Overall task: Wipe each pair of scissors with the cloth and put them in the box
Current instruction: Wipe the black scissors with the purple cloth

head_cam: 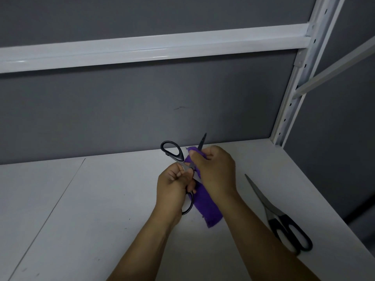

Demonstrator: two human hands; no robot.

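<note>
A pair of black-handled scissors (172,152) is held above the white shelf, spread wide. My left hand (172,189) grips it near the pivot and lower handle loop; the other loop sticks up to the left. My right hand (215,167) pinches a purple cloth (205,209) round one blade, whose dark tip pokes out above the fingers. The cloth hangs down between my hands to the shelf. A second pair of scissors (284,222), black handles and long grey blades, lies flat on the shelf to the right of my right forearm. No box is in view.
The white shelf board (101,199) runs left and forward, with a seam line at the left. A grey back panel (121,110) stands behind it. A white crossbeam (142,49) runs overhead, and a perforated white upright (292,98) stands at the right rear corner.
</note>
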